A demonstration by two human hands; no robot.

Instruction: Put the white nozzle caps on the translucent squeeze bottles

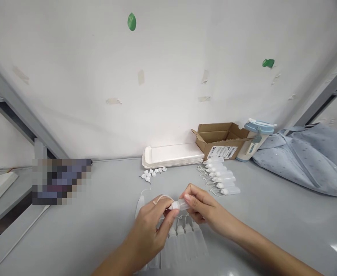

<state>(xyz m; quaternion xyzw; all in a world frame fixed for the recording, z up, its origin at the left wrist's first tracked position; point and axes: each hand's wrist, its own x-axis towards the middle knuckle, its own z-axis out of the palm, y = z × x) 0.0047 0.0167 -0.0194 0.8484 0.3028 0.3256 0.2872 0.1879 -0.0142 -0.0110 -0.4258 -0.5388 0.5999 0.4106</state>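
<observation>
Both hands meet at one small translucent squeeze bottle (182, 204) with a white cap and a thin cap strap, held on its side above the table. My left hand (152, 226) pinches the white cap end between thumb and fingers. Fingers of my right hand (199, 205) are closed round the bottle's body. Below them, several similar bottles (185, 241) lie in a row, partly hidden by my left hand. Another bottle (140, 204) lies just beyond my left hand. Further right, several capped bottles (224, 179) are lined up with their straps toward the left.
Small white caps (151, 173) lie in a cluster before a stack of white flat boxes (174, 154). Behind stand an open cardboard box (223, 142) and a blue-lidded cup (253, 142). A light blue bag (298, 165) sits right; a blurred-out item (61, 180) and a cable (21, 237) are left.
</observation>
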